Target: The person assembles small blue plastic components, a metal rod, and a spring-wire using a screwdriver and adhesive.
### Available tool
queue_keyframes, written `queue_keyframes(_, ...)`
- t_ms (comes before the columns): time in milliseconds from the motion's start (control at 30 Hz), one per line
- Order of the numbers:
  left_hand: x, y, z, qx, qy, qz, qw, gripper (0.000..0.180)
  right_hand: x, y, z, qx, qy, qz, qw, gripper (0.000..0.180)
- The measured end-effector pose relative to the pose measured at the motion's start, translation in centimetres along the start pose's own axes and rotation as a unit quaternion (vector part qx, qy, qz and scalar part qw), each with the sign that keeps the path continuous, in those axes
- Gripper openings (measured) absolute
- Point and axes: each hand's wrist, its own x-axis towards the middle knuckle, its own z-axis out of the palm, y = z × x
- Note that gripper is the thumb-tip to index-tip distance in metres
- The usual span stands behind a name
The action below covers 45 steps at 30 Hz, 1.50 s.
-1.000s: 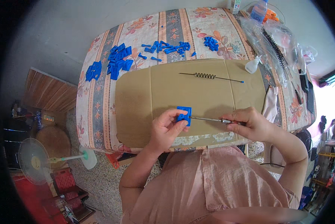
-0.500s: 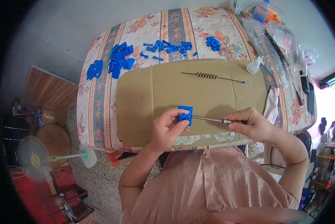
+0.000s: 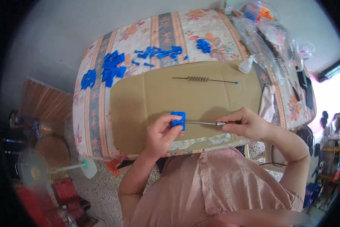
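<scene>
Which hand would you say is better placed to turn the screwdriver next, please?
Probably the right hand: it grips the screwdriver by the handle, while the left hand is occupied holding the blue block at the tip.

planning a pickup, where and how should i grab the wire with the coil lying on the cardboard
Probably by the coil, pinched from above across its near and far sides. It is thicker than the straight wire at either end, and it lies flat on the cardboard, running roughly left to right, with nothing on top.
</scene>
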Motion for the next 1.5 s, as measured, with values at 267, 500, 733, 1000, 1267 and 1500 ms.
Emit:
queue_keyframes(267,0.3,-0.6,-0.5,0.042,0.071,-0.011,0.997,0.025,-2.1,0.4,-1.2,-0.082,0.017,-0.073,0.994,0.032)
queue_keyframes(500,1.0,-0.2,-0.1,0.013,0.059,-0.024,0.998,0.022,-9.3,4.8,-7.1,-0.296,0.387,-0.075,0.87,0.026)
queue_keyframes(733,1.1,0.5,0.6,0.011,0.044,-0.04,0.998,0.021,-12.9,11.6,-11.0,-0.378,0.569,-0.047,0.729,0.023)
queue_keyframes(1000,2.8,0.7,2.1,-0.108,0.022,-0.128,0.986,0.025,-12.6,11.8,-10.3,-0.495,0.56,0.095,0.658,0.022)
queue_keyframes(1267,2.1,0.5,3.6,0.068,-0.011,-0.014,0.998,0.033,-5.5,4.1,-4.2,-0.499,0.405,-0.167,0.748,0.029)
queue_keyframes(1500,2.4,1.9,3.9,0.374,-0.009,0.046,0.926,0.033,4.4,1.5,1.5,-0.32,0.154,-0.318,0.879,0.027)
